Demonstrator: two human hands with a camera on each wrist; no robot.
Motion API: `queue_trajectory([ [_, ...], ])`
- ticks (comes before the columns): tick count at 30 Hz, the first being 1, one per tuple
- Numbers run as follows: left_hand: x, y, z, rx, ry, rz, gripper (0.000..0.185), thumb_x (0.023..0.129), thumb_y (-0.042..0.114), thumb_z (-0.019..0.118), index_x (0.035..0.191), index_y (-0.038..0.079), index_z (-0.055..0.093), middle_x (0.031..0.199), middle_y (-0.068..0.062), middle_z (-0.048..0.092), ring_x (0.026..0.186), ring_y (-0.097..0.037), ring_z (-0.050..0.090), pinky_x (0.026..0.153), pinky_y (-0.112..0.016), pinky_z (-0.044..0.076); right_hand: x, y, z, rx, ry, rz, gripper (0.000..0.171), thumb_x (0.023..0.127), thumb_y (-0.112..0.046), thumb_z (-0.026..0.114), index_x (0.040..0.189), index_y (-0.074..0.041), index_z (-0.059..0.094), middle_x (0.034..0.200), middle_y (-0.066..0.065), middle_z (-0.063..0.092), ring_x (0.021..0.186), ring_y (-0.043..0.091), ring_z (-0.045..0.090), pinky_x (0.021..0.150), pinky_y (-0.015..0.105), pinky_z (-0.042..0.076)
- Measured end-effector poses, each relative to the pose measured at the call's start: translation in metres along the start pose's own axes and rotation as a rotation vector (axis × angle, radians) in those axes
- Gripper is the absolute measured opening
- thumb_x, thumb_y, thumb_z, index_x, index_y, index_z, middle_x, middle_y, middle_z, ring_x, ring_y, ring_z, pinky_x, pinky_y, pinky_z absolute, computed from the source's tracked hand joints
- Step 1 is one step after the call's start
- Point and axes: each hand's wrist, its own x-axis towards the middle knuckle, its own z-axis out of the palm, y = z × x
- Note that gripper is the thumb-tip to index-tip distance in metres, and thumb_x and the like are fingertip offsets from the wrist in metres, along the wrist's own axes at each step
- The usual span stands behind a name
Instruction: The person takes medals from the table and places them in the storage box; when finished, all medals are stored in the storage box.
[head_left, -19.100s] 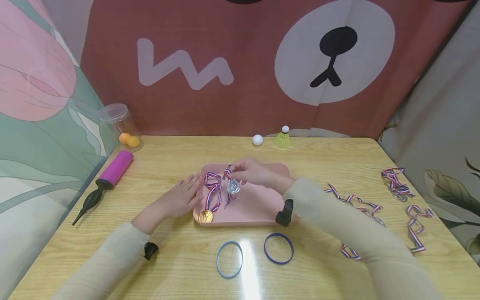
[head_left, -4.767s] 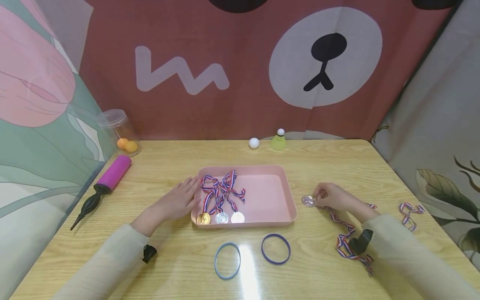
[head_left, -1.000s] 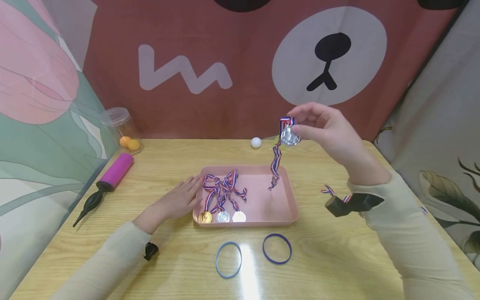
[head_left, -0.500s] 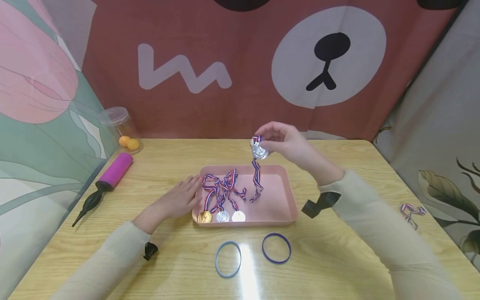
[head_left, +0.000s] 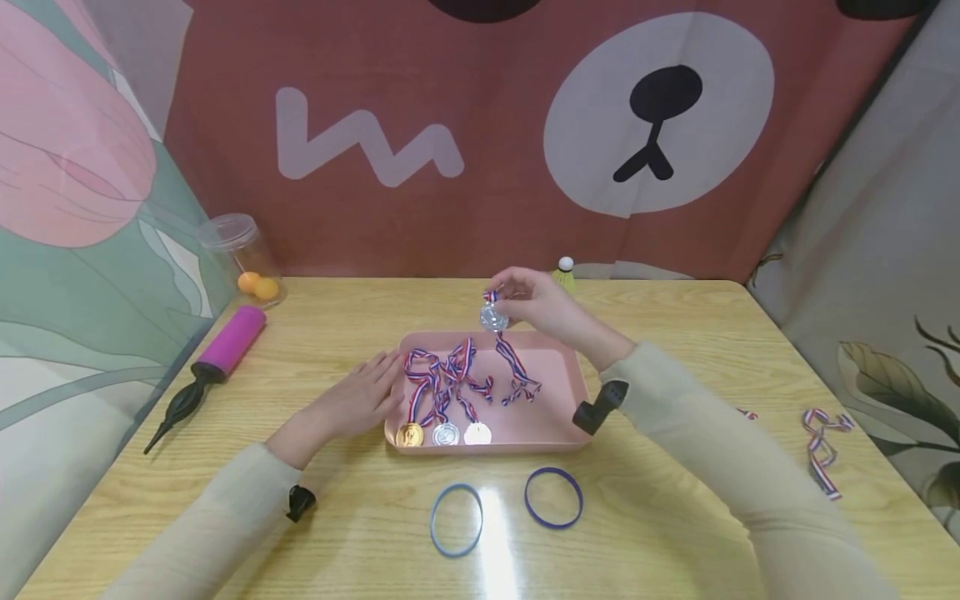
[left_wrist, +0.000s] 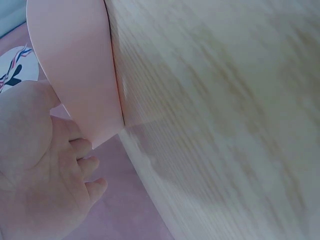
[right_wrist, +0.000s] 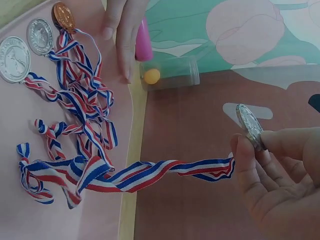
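My right hand [head_left: 536, 307] pinches a silver medal [head_left: 493, 317] between thumb and fingers above the back rim of the pink tray [head_left: 547, 425]. Its striped ribbon [right_wrist: 200, 167] hangs down, the knotted end lying over the tray floor. Fingers straight, my left hand [head_left: 358, 398] rests against the tray's left side. Inside the tray, along the front, lie a gold medal [head_left: 409, 435] and two silver medals, one at the middle [head_left: 446, 434] and one shining with glare [head_left: 477, 433]. Their red, white and blue ribbons bunch up behind them.
Two wristbands, a light blue band [head_left: 456, 521] and a purple band [head_left: 553, 498], lie before the tray. More striped ribbon [head_left: 823, 454] lies at right, partly behind my sleeve. A pink hand pump [head_left: 232, 342], a clear jar [head_left: 238, 254] with orange balls and a shuttlecock [head_left: 565, 272] stand farther out.
My right hand has moved left and lower with the silver medal, from near the shuttlecock to over the tray, and the ribbon's end has come down into it. The left hand stays put.
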Motion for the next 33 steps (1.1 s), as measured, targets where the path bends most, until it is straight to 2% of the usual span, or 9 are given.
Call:
queue_trajectory([
  [9, -0.001, 0.0, 0.001, 0.003, 0.013, 0.007, 0.056, 0.099, 0.026, 0.036, 0.142, -0.008, 0.022, 0.148, -0.023, 0.016, 0.134, -0.041, 0.015, 0.107, -0.053, 0.017, 0.013, -0.002, 0.008, 0.002, 0.035, -0.01, 0.019, 0.09, -0.004, 0.057, 0.109, -0.004, 0.057, 0.095, 0.013, 0.056, 0.088, 0.024, 0.06, 0.075, 0.038, 0.054],
  [15, -0.001, -0.001, 0.001, -0.001, 0.012, 0.006, 0.056, 0.099, 0.026, 0.036, 0.142, -0.007, 0.021, 0.148, -0.023, 0.016, 0.134, -0.041, 0.014, 0.107, -0.053, 0.016, 0.014, 0.003, 0.011, 0.016, 0.028, 0.026, 0.018, 0.09, -0.003, 0.057, 0.108, -0.001, 0.057, 0.093, 0.014, 0.055, 0.087, 0.024, 0.059, 0.077, 0.04, 0.053],
  [21, -0.001, 0.0, 0.001, -0.004, 0.014, 0.012, 0.056, 0.099, 0.025, 0.036, 0.142, -0.008, 0.021, 0.147, -0.024, 0.016, 0.133, -0.042, 0.015, 0.106, -0.054, 0.016, 0.003, 0.015, 0.013, 0.009, -0.031, 0.06, 0.018, 0.088, 0.002, 0.056, 0.106, 0.004, 0.056, 0.09, 0.014, 0.056, 0.083, 0.023, 0.059, 0.073, 0.038, 0.054],
  [23, -0.002, 0.001, 0.0, -0.006, 0.013, 0.013, 0.056, 0.099, 0.025, 0.036, 0.142, -0.009, 0.021, 0.147, -0.025, 0.016, 0.133, -0.042, 0.015, 0.106, -0.054, 0.016, -0.002, 0.02, 0.014, 0.004, -0.057, 0.07, 0.017, 0.088, 0.002, 0.057, 0.104, 0.004, 0.057, 0.09, 0.014, 0.056, 0.082, 0.023, 0.058, 0.07, 0.035, 0.054],
  [30, -0.002, 0.001, -0.002, -0.002, 0.01, 0.007, 0.056, 0.1, 0.025, 0.036, 0.141, -0.009, 0.022, 0.147, -0.024, 0.016, 0.134, -0.041, 0.014, 0.107, -0.053, 0.016, -0.022, 0.037, 0.02, -0.025, -0.147, 0.142, 0.014, 0.086, 0.001, 0.059, 0.1, -0.001, 0.059, 0.091, 0.01, 0.058, 0.083, 0.021, 0.058, 0.072, 0.034, 0.054],
  [33, -0.002, 0.001, -0.002, -0.001, 0.01, 0.006, 0.056, 0.099, 0.024, 0.037, 0.141, -0.009, 0.022, 0.147, -0.024, 0.016, 0.134, -0.041, 0.014, 0.107, -0.053, 0.015, -0.029, 0.046, 0.024, -0.038, -0.183, 0.144, 0.014, 0.085, 0.003, 0.059, 0.099, 0.001, 0.059, 0.09, 0.009, 0.059, 0.082, 0.02, 0.058, 0.07, 0.034, 0.054],
])
